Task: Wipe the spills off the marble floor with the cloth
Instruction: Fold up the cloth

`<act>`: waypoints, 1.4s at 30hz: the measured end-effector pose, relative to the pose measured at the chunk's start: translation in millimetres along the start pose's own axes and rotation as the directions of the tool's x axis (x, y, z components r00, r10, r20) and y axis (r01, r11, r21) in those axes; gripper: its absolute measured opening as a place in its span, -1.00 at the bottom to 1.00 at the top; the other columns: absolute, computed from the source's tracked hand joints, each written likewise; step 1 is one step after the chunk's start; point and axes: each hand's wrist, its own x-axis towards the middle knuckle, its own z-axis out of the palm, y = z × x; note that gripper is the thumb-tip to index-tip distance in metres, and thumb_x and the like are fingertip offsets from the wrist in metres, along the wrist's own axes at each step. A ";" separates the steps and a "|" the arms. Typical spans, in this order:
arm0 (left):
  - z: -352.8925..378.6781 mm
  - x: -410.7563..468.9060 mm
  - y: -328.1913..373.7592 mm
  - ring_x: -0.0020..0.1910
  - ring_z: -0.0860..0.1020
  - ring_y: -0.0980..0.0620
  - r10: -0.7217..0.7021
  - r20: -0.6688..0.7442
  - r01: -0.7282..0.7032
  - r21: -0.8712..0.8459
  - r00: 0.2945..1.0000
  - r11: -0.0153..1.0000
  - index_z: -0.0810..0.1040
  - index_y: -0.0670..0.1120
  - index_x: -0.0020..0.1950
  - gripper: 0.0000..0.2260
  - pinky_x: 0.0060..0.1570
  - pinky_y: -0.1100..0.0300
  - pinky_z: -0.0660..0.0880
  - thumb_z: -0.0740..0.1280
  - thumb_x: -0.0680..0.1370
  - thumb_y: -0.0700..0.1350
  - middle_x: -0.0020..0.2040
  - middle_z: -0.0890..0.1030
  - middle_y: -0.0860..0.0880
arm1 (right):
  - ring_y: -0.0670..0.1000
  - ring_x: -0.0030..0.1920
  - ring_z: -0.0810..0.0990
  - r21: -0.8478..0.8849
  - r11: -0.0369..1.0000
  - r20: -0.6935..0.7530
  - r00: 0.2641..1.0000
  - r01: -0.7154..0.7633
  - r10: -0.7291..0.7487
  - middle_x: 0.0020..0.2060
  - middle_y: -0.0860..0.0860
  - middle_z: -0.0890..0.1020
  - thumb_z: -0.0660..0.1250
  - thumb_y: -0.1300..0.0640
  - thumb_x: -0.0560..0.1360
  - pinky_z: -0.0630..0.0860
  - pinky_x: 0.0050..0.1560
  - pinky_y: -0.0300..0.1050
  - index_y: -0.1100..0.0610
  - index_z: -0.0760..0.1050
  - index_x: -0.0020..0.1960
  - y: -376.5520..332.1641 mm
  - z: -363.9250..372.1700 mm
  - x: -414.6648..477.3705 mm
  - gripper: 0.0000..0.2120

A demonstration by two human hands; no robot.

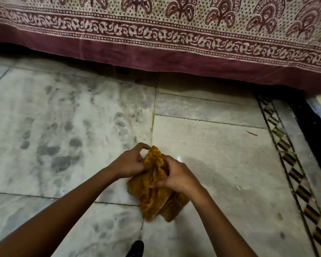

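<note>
A folded orange-brown patterned cloth [152, 193] is held just above the marble floor [220, 164] in the lower middle of the view. My left hand [130, 164] grips its upper left edge, thumb and fingers pinched on the fabric. My right hand [176, 177] clutches the cloth's right side, fingers curled into the folds. A small wet glint [179, 158] shines on the pale tile just right of the cloth's top. The cloth's lower corners hang close to the floor.
A maroon-and-cream printed bedspread [174, 39] hangs across the far side, dark gap beneath it. A black-and-tan inlay border [285, 154] runs down the right. A thin reddish sliver [251, 133] lies on the tile. A dark object [136, 248] sits at the bottom edge.
</note>
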 end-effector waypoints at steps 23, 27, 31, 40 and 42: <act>-92.5 -42.8 97.9 -0.31 0.59 -0.05 0.822 -0.071 -0.487 0.776 0.565 0.401 0.16 0.19 0.43 -0.34 -0.39 0.28 0.33 0.43 0.43 0.03 -0.09 0.64 -0.04 | -0.21 -0.18 0.57 -0.216 0.848 -0.554 0.654 0.485 -0.515 -0.22 -0.17 0.61 0.42 0.28 0.42 0.55 -0.16 -0.33 -0.08 0.57 -0.19 -105.4 -183.5 -74.7 -0.76; -102.1 -55.0 102.8 -0.31 0.48 0.18 0.813 0.151 -0.545 0.807 0.563 0.228 -0.03 0.40 0.43 -0.29 -0.36 0.34 0.34 0.30 0.51 -0.11 0.01 0.55 0.12 | -0.22 -0.20 0.56 -0.266 0.857 -0.704 0.518 0.442 -0.486 -0.21 -0.19 0.58 0.41 0.26 0.45 0.53 -0.11 -0.33 -0.07 0.53 -0.14 -100.9 -195.4 -71.4 -0.77; -105.3 -42.4 121.9 0.07 0.53 -0.01 0.591 0.024 -0.391 0.771 0.806 0.503 -0.02 0.43 0.32 -0.35 -0.05 0.18 0.41 0.32 0.52 -0.07 0.20 0.55 0.02 | -0.11 -0.16 0.57 -0.342 0.868 -0.780 0.406 0.360 -0.476 -0.18 -0.10 0.60 0.36 0.18 0.49 0.56 -0.07 -0.14 -0.03 0.54 -0.04 -96.0 -181.9 -67.7 -0.87; -87.6 -32.7 133.2 -0.15 0.54 0.10 0.393 -0.318 -0.420 -0.017 0.863 0.907 0.41 0.09 0.14 -0.72 -0.23 0.22 0.52 0.24 0.49 0.17 -0.12 0.54 0.09 | -0.15 -0.09 0.51 -0.221 0.773 -0.393 0.672 0.594 -0.628 0.00 -0.11 0.55 0.11 -0.11 0.54 0.48 -0.10 -0.29 -0.11 0.40 0.21 -83.8 -5.2 -60.4 -0.72; -86.9 -33.7 125.7 0.02 0.55 0.04 0.492 -0.264 -0.379 0.380 0.830 0.844 0.30 0.11 0.32 -0.52 -0.07 0.16 0.49 0.38 0.46 0.04 0.04 0.55 0.09 | -0.17 -0.05 0.53 -0.137 0.760 -0.413 0.660 0.636 -0.627 -0.02 -0.15 0.57 0.19 -0.11 0.50 0.51 -0.07 -0.25 -0.12 0.51 0.15 -81.5 -4.5 -55.1 -0.73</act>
